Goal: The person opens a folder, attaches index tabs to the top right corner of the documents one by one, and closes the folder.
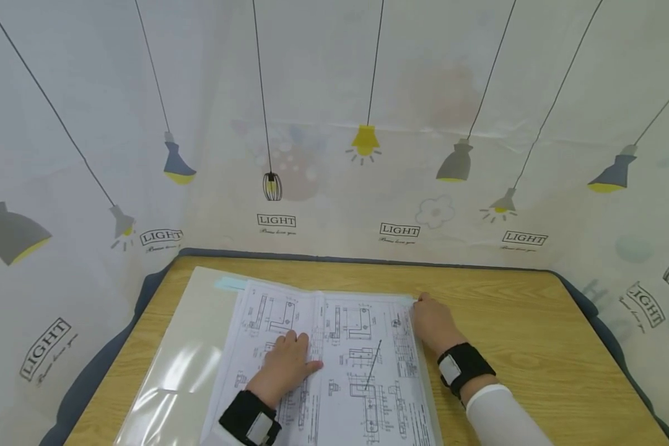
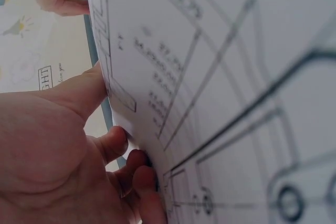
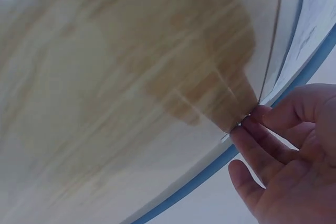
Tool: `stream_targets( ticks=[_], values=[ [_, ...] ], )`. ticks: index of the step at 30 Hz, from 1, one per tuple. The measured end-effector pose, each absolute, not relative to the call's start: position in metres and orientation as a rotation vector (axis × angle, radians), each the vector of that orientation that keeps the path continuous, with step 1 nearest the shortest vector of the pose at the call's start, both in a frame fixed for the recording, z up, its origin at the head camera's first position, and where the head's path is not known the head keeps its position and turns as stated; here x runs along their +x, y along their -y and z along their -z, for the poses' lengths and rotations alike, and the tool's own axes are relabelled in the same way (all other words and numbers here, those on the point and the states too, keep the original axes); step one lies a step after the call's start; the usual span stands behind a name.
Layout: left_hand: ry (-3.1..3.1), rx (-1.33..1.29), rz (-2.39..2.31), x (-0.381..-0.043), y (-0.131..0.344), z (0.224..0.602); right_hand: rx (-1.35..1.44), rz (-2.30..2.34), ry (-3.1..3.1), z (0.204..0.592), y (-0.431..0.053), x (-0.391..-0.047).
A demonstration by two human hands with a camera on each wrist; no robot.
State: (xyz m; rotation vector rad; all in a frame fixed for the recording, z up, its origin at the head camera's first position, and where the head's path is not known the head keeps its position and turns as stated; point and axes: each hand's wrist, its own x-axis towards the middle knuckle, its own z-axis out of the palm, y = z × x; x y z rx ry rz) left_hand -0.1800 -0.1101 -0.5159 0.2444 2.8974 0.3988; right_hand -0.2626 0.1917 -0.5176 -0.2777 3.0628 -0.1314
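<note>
Printed sheets of technical drawings (image 1: 362, 365), with a crease down the middle, lie on an opened pale plastic folder (image 1: 184, 347). My left hand (image 1: 287, 365) rests on the left part of the sheets, its fingers loosely bent and thumb out to the side. In the left wrist view, the thumb and fingertips of that hand (image 2: 63, 129) touch the paper (image 2: 236, 103). At the upper right corner of the folder is my right hand (image 1: 432, 322). The right wrist view has this hand (image 3: 294, 150) pinching the corner between thumb and fingertips.
The folder lies on a wood-grain table (image 1: 535, 347) with a dark blue-grey edge (image 1: 362, 259). Behind and beside it hangs a pale curtain (image 1: 323, 74) printed with lamps. A light blue strip (image 1: 231, 283) shows at the folder's upper left.
</note>
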Motion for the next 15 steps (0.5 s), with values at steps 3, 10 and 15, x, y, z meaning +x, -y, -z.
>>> stream_targets(
  ticks=[3,10,15],
  values=[
    [-2.897,0.24,-0.4,-0.181,0.11,0.517,-0.289,0.088,-3.091,0.515,-0.199,-0.262],
    [-2.878,0.225,-0.42,-0.181,0.111,0.516,-0.265,0.137,-3.069,0.513,-0.208,-0.261],
    [-2.871,0.229,-0.428,-0.18,0.11,0.514,-0.253,0.203,-3.047,0.512,-0.21,-0.261]
  ],
)
